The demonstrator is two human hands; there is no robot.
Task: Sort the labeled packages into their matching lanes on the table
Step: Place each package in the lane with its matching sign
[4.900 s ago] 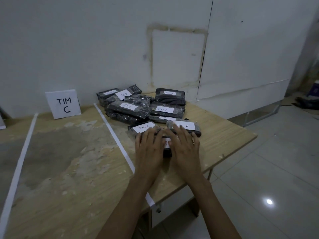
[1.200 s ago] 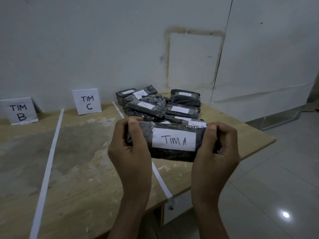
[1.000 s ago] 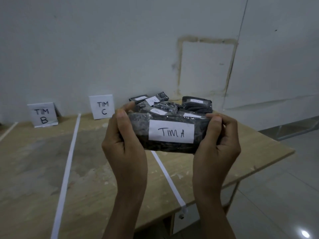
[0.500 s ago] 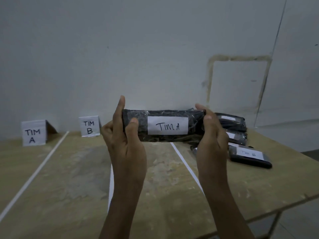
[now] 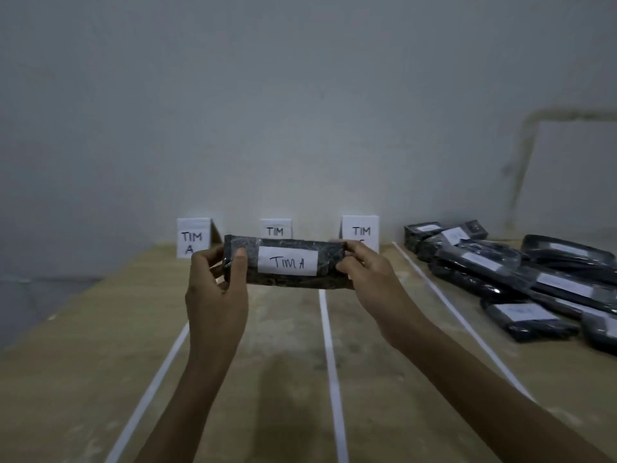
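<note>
White tape strips (image 5: 329,345) split the table (image 5: 83,379) into lanes. Above them, the left hand (image 5: 217,295) and right hand (image 5: 374,282) each grip one end of a dark package (image 5: 330,265). It is off the table, lengthwise left to right, with its "TIM A" label facing the camera. It partly hides two signs (image 5: 275,228) at the wall. The "TIM A" sign (image 5: 192,240) stands to the left and a pile of packages (image 5: 521,279) lies to the right.

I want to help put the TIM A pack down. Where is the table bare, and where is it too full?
Bare wood lies in front of the TIM A sign, left of the left tape strip. The two lanes between it and the right tape strip are bare too. Right of that strip it is crowded: the pile of packages sits there.
</note>
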